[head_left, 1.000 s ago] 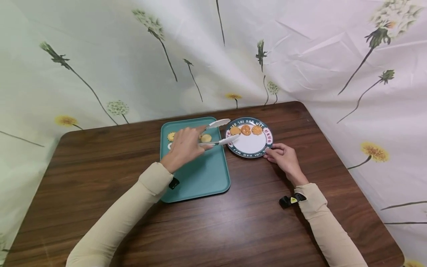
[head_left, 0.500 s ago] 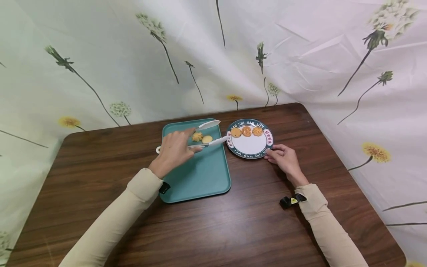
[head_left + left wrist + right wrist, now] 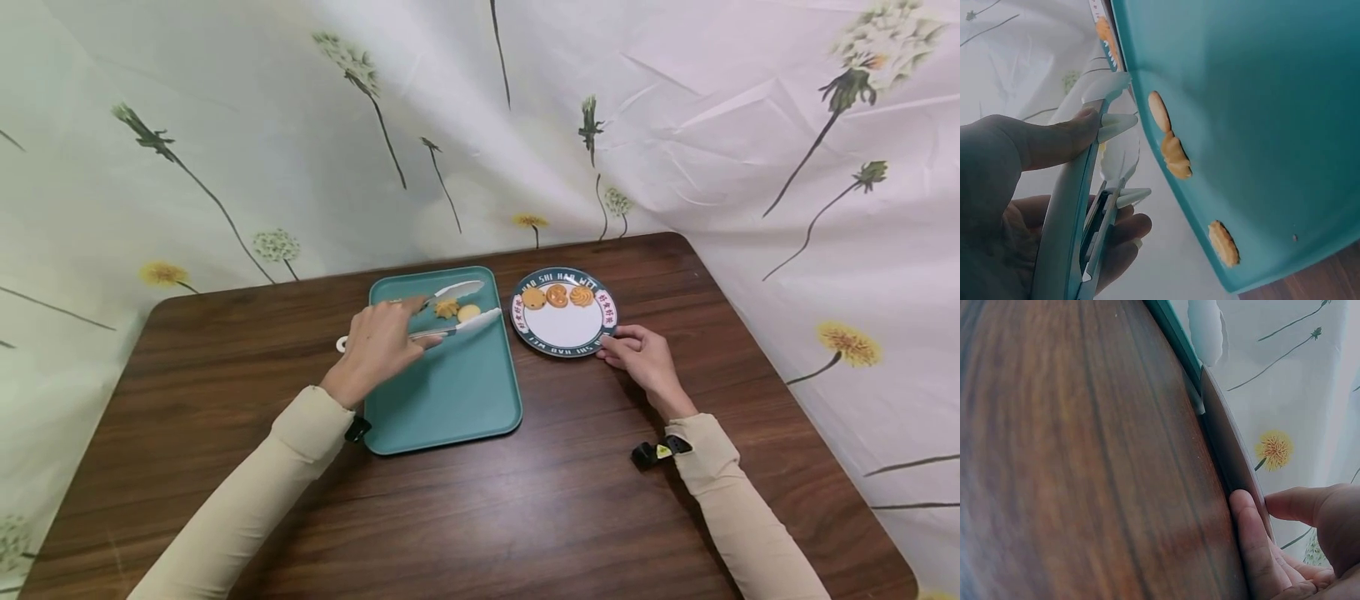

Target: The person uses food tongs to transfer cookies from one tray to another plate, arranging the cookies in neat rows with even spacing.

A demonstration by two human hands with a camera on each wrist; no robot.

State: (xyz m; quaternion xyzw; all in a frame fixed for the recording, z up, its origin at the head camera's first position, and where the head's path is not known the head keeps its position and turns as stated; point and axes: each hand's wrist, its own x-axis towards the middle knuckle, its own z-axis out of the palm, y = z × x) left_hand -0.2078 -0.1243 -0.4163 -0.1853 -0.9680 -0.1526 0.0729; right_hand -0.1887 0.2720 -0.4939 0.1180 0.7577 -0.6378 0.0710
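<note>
left hand (image 3: 377, 343) grips tongs (image 3: 478, 320); long axis left-right, tips toward plate (image 3: 566, 330)

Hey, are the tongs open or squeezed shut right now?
Open: the tongs in the left hand have their two white tips spread apart, as the head view shows.

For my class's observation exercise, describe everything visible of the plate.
The plate is round, with a white centre and a dark teal rim carrying white lettering and red-lettered white panels. It looks ceramic or plastic. It sits face up on the brown table, just right of the teal tray. Three biscuits lie in a row toward its far side; the right hand pinches its near right edge.
</note>
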